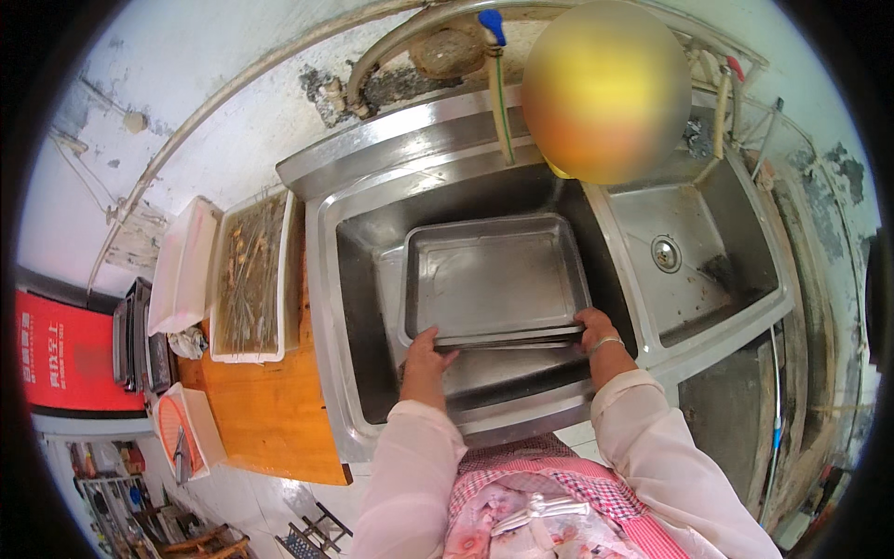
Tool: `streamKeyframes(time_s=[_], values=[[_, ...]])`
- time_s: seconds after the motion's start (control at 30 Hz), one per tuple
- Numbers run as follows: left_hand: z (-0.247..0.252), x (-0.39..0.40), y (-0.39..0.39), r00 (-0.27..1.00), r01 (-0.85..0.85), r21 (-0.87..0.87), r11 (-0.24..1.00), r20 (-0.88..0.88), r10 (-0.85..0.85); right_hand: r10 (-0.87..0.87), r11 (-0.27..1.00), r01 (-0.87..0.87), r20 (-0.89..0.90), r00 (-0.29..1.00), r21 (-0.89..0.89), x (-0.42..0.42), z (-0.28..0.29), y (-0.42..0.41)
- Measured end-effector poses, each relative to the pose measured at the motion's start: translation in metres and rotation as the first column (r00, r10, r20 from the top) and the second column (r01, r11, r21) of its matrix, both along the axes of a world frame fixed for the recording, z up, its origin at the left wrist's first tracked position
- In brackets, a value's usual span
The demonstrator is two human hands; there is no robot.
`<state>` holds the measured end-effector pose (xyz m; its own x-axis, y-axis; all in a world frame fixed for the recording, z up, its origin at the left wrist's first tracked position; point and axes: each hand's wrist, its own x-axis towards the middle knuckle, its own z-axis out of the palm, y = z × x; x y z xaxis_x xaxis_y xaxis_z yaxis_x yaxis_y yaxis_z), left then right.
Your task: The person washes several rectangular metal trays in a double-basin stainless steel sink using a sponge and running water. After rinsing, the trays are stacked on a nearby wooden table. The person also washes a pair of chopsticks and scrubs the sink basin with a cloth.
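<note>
A stack of rectangular metal trays (pixel 492 279) lies in the larger basin of a stainless steel sink (pixel 327 293). My left hand (pixel 426 360) grips the near left corner of the stack, thumb towards the near edge. At the near right corner, my right hand (pixel 602 335), with a bracelet at the wrist, holds the stack's edge. The top tray's inside is bare and looks wet. Several tray rims show at the near side; their exact number cannot be told. The fingertips under the rims are hidden.
A smaller basin with a drain (pixel 665 254) lies to the right. A hose with a blue valve handle (pixel 492 26) hangs over the back rim. On the wooden table (pixel 265 412) at left stand a white bin of skewers in murky liquid (pixel 283 279) and a white container with an orange basket (pixel 202 426).
</note>
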<state>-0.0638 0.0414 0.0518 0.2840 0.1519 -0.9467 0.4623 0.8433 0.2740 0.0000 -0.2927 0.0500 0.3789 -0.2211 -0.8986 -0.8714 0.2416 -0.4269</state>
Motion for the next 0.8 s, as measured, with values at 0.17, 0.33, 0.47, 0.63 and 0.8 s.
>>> streamKeyframes(time_s=[0.17,0.33,0.47,0.63,0.8], values=[[-0.049,0.003,-0.033,0.782,0.614,-0.095,0.783,-0.053,-0.62,0.131,0.963,-0.094,0.137,0.982,-0.252,0.025,-0.043,-0.021],[0.011,0.015,-0.053,0.508,0.801,0.355,0.482,0.023,-0.861,0.234,0.956,-0.076,0.584,0.777,-0.282,0.018,-0.013,-0.01],[0.114,0.007,-0.008,0.482,0.642,0.493,0.588,0.336,-0.809,0.418,0.907,-0.283,0.585,0.695,-0.312,-0.031,0.033,0.055],[0.206,-0.106,0.101,0.359,0.474,0.59,0.653,0.548,-0.756,0.567,0.791,-0.503,0.726,0.389,-0.347,-0.123,0.083,0.211],[0.219,-0.263,0.235,0.589,0.353,0.587,0.728,0.465,-0.661,0.558,0.761,-0.552,0.779,0.287,-0.342,-0.213,0.096,0.341]])
